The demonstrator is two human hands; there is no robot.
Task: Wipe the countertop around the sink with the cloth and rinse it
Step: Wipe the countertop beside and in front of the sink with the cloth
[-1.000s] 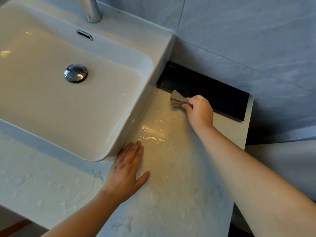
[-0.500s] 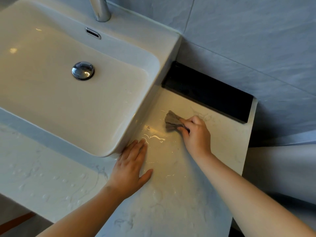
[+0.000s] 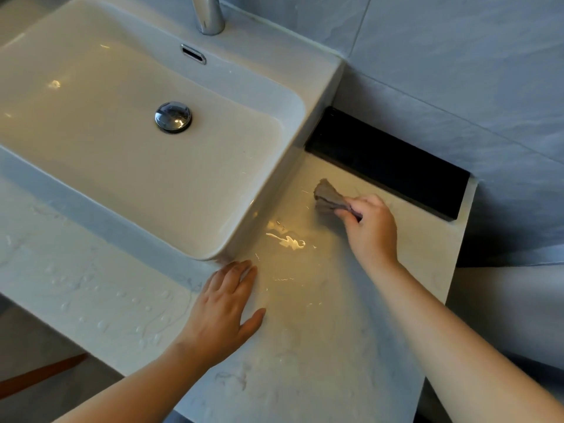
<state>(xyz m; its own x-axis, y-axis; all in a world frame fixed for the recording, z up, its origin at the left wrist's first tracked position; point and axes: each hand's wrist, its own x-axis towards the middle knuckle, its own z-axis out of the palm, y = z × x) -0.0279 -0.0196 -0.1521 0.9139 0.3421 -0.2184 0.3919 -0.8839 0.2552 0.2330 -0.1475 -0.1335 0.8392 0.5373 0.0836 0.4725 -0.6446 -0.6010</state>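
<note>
A white rectangular sink sits on the pale marble countertop. My right hand presses a bunched grey cloth onto the counter right of the sink, a little in front of a black recess. My left hand lies flat with spread fingers on the counter at the sink's front right corner, holding nothing. A small puddle glints between the two hands.
A chrome tap rises at the back of the sink, with a chrome drain plug in the basin. A black recessed slot runs along the grey tiled wall. Water droplets cover the counter's front left. The counter edge drops at right.
My right hand dragged the cloth from the edge of the black recess toward me, then shifted it a little back and left. My left hand stayed planted.
</note>
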